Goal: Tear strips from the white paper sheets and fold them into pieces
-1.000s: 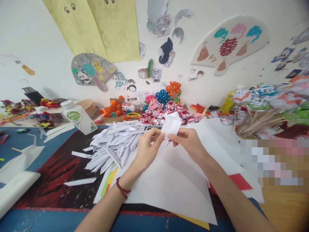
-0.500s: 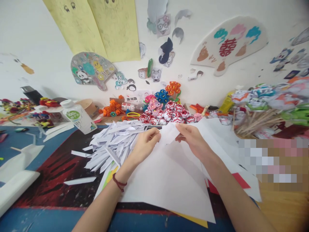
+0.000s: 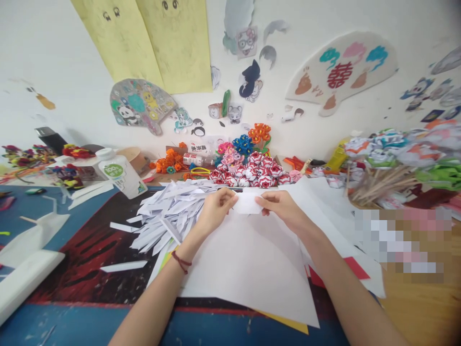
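Note:
Between my hands is a small white paper piece (image 3: pixel 248 203), held level above a large white sheet (image 3: pixel 248 269). My left hand (image 3: pixel 218 210) pinches its left end, with a dark red cord round the wrist. Thumb and fingers of my right hand (image 3: pixel 279 206) grip the right end. A heap of folded white paper strips (image 3: pixel 169 211) lies just left of my left hand, and a few single strips rest on the dark red and black mat (image 3: pixel 97 245).
Red and white paper flowers (image 3: pixel 261 170) stand behind my hands. A white bottle (image 3: pixel 122 175) is at the back left. On the right are white sheets (image 3: pixel 324 211) and flowers on sticks (image 3: pixel 378 178). A white object (image 3: pixel 32 283) lies at the left edge.
The small paper piece was tilted with an uneven upper edge; it is now a level, narrower rectangle. My right hand has moved slightly lower. The whole view has shifted slightly.

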Demonstrator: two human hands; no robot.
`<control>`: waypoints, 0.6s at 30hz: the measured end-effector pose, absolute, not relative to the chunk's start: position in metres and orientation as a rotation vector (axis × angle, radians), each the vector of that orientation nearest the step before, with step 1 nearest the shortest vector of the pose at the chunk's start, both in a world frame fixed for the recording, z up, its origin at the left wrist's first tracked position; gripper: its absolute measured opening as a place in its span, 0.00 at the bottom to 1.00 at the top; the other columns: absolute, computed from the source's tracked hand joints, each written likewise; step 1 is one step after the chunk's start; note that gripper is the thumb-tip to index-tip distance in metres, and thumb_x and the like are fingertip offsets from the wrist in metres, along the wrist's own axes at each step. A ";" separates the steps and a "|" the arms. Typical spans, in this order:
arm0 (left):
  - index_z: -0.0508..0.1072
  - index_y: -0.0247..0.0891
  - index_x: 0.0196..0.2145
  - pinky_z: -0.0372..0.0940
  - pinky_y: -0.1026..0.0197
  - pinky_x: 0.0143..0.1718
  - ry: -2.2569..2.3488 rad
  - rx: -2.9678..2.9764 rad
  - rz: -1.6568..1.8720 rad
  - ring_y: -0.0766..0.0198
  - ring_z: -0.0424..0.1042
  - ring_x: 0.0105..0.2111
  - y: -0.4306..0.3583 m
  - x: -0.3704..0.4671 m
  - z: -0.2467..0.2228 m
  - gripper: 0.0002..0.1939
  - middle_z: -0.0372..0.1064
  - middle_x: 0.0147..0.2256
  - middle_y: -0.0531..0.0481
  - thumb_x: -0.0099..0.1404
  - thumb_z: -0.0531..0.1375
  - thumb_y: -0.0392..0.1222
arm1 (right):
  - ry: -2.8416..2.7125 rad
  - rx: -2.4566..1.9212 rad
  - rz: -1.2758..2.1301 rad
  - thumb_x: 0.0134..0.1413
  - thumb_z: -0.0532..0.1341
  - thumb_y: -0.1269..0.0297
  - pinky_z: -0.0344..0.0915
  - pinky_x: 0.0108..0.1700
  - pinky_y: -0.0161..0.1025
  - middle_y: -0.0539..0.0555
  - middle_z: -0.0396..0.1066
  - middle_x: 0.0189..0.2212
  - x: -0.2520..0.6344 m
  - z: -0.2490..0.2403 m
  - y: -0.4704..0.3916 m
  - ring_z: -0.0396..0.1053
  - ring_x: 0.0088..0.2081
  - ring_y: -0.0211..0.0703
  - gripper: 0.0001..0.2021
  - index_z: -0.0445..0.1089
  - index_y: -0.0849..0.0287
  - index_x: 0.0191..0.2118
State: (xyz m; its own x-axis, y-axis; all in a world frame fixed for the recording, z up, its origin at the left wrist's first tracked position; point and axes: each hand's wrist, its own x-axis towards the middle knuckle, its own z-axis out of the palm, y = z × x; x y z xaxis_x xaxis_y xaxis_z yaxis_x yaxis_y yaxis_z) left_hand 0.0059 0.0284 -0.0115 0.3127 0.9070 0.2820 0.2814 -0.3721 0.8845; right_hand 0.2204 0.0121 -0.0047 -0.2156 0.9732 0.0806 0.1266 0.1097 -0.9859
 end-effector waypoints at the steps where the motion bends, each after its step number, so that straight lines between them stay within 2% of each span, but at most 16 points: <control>1: 0.68 0.35 0.33 0.57 0.68 0.23 1.042 1.829 1.052 0.71 0.61 0.20 0.029 0.006 -0.012 0.14 0.63 0.23 0.54 0.63 0.56 0.51 | -1.525 -1.135 1.200 0.45 0.65 0.47 0.58 0.25 0.33 0.50 0.66 0.17 0.222 -0.006 0.013 0.62 0.21 0.34 0.20 0.72 0.64 0.24; 4: 0.69 0.35 0.35 0.60 0.68 0.25 1.016 1.841 1.028 0.70 0.63 0.22 0.031 0.004 -0.012 0.14 0.64 0.23 0.55 0.62 0.57 0.50 | -1.558 -1.166 1.168 0.43 0.65 0.45 0.56 0.23 0.33 0.50 0.66 0.15 0.223 -0.011 0.015 0.61 0.19 0.34 0.22 0.74 0.64 0.25; 8: 0.70 0.35 0.34 0.60 0.67 0.27 1.079 1.976 0.923 0.69 0.65 0.22 0.031 0.001 -0.006 0.11 0.67 0.22 0.55 0.60 0.59 0.47 | -1.508 -1.227 1.100 0.38 0.69 0.47 0.60 0.22 0.34 0.51 0.69 0.18 0.222 -0.015 0.017 0.64 0.18 0.37 0.24 0.75 0.65 0.34; 13: 0.72 0.37 0.32 0.59 0.64 0.31 1.244 2.320 0.714 0.65 0.67 0.28 0.027 -0.002 -0.001 0.06 0.72 0.28 0.51 0.60 0.58 0.42 | -1.623 -1.287 1.114 0.41 0.67 0.53 0.64 0.27 0.37 0.54 0.73 0.21 0.225 -0.025 0.018 0.69 0.22 0.41 0.16 0.75 0.64 0.29; 18: 0.74 0.38 0.31 0.58 0.61 0.37 1.280 2.489 0.671 0.61 0.68 0.34 0.026 0.003 -0.011 0.03 0.73 0.32 0.49 0.59 0.59 0.38 | -1.781 -1.352 0.798 0.44 0.65 0.58 0.64 0.32 0.39 0.55 0.76 0.26 0.228 -0.040 0.018 0.69 0.28 0.43 0.10 0.77 0.60 0.27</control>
State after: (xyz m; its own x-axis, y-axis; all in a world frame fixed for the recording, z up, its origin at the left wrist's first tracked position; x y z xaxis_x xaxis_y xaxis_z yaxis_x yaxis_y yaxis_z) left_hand 0.0026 0.0261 -0.0111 0.5045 0.8167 0.2800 0.6951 -0.5766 0.4293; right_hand 0.2276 0.0178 -0.0400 -0.1622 0.9680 0.1916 0.5011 0.2481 -0.8291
